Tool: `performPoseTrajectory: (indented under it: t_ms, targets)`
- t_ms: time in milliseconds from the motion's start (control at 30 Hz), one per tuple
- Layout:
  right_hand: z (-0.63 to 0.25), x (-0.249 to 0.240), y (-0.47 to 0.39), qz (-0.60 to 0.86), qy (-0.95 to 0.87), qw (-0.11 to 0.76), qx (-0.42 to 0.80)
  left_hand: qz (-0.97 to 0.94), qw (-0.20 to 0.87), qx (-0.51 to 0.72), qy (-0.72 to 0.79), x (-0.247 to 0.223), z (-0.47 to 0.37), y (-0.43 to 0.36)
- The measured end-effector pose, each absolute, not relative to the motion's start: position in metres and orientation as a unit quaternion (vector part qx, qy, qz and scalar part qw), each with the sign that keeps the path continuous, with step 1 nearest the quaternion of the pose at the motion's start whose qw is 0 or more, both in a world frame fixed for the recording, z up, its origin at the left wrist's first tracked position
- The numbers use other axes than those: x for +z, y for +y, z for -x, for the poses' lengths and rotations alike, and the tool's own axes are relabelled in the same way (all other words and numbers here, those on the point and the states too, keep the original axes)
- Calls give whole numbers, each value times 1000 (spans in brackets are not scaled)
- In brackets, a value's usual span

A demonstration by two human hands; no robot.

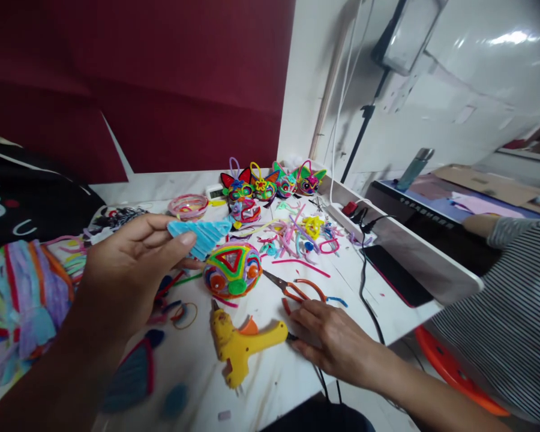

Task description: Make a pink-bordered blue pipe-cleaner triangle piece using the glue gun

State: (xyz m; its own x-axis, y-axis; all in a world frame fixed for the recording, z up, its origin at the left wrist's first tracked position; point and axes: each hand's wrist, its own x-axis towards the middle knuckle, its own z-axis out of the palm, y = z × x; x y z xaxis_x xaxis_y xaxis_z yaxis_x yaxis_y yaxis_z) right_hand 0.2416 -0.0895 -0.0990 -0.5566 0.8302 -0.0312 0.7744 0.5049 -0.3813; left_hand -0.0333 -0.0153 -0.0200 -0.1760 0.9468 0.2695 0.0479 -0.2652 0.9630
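My left hand (135,264) pinches a light-blue triangular piece of fuzzy pipe cleaner strips (202,235) between thumb and fingers, raised over the table. Just beyond its lower edge sits a rounded colourful mask (233,270) with a red triangle, orange eyes and a green nose. My right hand (330,336) is low over the table, thumb and fingers apart, by the handle end of a yellow glue gun (247,348) lying on its side. Orange-handled scissors (297,289) lie beside its fingers, one handle partly hidden; whether they touch is unclear.
Several finished masks (263,186) stand at the back. Pipe cleaner scraps (301,234) lie scattered before them. A phone (398,276) and black cables (364,282) are at right, beside the raised white edge (414,258). A person in a striped top (508,312) is at far right.
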Motion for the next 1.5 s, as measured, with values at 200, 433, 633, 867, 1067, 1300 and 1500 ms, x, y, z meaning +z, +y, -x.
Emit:
performPoseTrajectory:
  t_ms: [200,433,633,867,1067,1300,1500]
  targets:
    - [-250,-98,-76,470,-854,155,161,-517,384,604,469,-22,32,-13]
    - [-248,-119,-54,513,-846,121,82,-517,384,582,496,-27,35,-13]
    - [-247,-119,-47,515,-851,71,78,-527,371,572,507,-27,35,-13]
    - [-250,-117,-45,525,-846,49,76,-542,366,566,502,-26,35,-16]
    - [-235,-109,-52,484,-869,83,63,-541,377,571,489,-23,35,-18]
    - [-195,-95,-65,270,-947,103,142,-541,385,582,469,-23,35,-17]
    - [-167,-93,-63,303,-950,-19,79,-542,377,594,459,-23,39,-14]
